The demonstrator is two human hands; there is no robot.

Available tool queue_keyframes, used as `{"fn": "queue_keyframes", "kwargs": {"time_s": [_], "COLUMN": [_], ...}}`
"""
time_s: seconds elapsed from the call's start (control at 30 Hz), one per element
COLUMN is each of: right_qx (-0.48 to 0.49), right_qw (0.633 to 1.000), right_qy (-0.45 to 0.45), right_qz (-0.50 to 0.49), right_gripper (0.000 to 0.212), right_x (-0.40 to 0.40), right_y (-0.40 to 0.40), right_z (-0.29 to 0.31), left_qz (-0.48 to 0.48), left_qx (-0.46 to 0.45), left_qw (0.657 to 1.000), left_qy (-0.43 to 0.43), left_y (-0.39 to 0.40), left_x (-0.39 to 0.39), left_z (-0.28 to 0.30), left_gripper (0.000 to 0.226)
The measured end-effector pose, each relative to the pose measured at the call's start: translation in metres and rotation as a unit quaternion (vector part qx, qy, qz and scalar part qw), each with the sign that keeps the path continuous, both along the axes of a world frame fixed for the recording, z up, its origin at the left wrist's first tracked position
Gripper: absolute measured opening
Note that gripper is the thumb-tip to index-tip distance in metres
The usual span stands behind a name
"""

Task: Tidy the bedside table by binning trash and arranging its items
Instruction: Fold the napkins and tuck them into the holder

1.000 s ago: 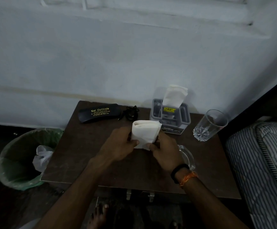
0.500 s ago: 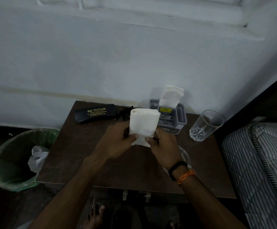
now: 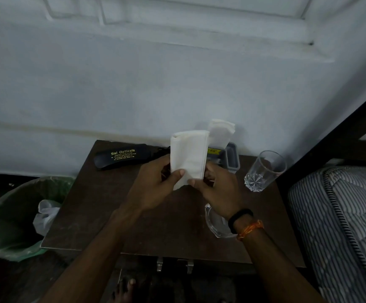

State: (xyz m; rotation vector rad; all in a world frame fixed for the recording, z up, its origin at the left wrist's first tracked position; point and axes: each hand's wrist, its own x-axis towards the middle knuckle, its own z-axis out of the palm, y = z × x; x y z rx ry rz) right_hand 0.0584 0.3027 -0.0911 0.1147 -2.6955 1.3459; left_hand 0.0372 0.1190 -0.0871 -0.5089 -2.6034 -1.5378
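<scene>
Both hands hold a folded white napkin stack (image 3: 188, 156) upright above the dark wooden bedside table (image 3: 103, 206). My left hand (image 3: 155, 189) grips its lower left edge with thumb in front. My right hand (image 3: 217, 191) pinches the lower right edge. Behind the stack stands a grey napkin holder (image 3: 232, 157) with another white napkin (image 3: 220, 133) sticking up. A black spectacle case (image 3: 120, 156) lies at the table's back left. An empty drinking glass (image 3: 264, 170) stands at the right.
A clear glass ashtray (image 3: 216, 224) sits under my right wrist. A green-lined bin (image 3: 13, 217) with a white bag inside stands left of the table. A striped mattress (image 3: 339, 226) lies on the right. A wall runs behind. My bare foot (image 3: 123, 290) is below.
Both hands have raised the napkin stack and carried it farther back, in front of the holder. The stack now stands more upright.
</scene>
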Motion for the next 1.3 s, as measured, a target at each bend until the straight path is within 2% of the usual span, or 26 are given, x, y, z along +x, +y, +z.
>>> {"fn": "queue_keyframes", "kwargs": {"time_s": [0.2,0.43,0.67,1.0,1.13,1.3], "right_qx": [0.037,0.009,0.045,0.049,0.092,0.105], "right_qw": [0.999,0.992,0.987,0.981,0.975,0.974], "right_qy": [0.000,-0.014,-0.004,0.049,0.054,0.056], "right_qz": [-0.038,-0.122,-0.156,-0.182,-0.193,-0.194], "right_gripper": [0.020,0.027,0.011,0.017,0.022,0.025], "right_x": [-0.006,-0.028,-0.042,-0.053,-0.058,-0.060], "right_y": [0.014,0.039,0.047,0.052,0.052,0.055], "right_z": [0.007,0.007,0.012,0.008,0.001,-0.003], "left_qz": [-0.009,-0.063,-0.061,-0.047,-0.035,-0.049], "left_qx": [0.004,-0.026,-0.042,-0.068,-0.082,-0.140], "left_qw": [1.000,0.998,0.997,0.996,0.995,0.987], "left_qy": [0.009,0.014,-0.019,-0.028,-0.041,-0.060], "left_y": [0.015,0.049,0.066,0.085,0.091,0.094], "left_x": [-0.014,-0.052,-0.079,-0.099,-0.103,-0.106], "left_z": [0.010,0.029,0.029,0.026,0.026,0.022], "left_gripper": [0.039,0.040,0.031,0.031,0.029,0.030]}}
